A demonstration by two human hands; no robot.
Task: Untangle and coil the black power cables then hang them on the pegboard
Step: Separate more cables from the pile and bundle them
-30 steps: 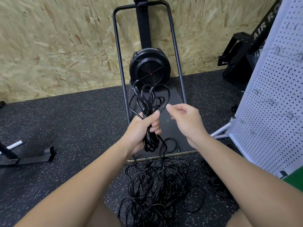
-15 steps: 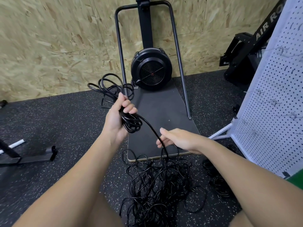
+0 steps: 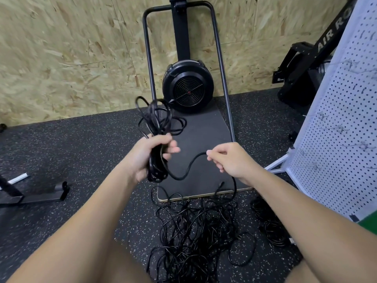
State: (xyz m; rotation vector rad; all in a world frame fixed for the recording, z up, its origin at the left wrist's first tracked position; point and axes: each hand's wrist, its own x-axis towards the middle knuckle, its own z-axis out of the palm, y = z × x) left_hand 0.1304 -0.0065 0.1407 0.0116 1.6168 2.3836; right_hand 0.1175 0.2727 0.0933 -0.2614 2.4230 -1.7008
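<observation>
My left hand point(image 3: 148, 155) grips a bundle of coiled black cable point(image 3: 157, 121), its loops sticking up above the fist. A single strand point(image 3: 184, 173) sags from the bundle across to my right hand point(image 3: 228, 160), which pinches it between thumb and fingers. From there the strand drops to a tangled pile of black cables point(image 3: 195, 231) on the floor between my knees. A smaller heap of cable point(image 3: 269, 223) lies to the right, partly hidden by my right forearm. The white pegboard point(image 3: 342, 127) stands at the right with several metal hooks.
A black fan-wheel exercise machine point(image 3: 187, 88) with a metal frame and a dark base board point(image 3: 204, 139) stands ahead against the chipboard wall. Another black machine point(image 3: 302, 64) sits at the back right. A metal stand foot point(image 3: 30, 193) lies on the speckled rubber floor at the left.
My right hand has risen from near the pile and now pinches the strand level with my left hand. The left hand has turned, so the loops stand more upright.
</observation>
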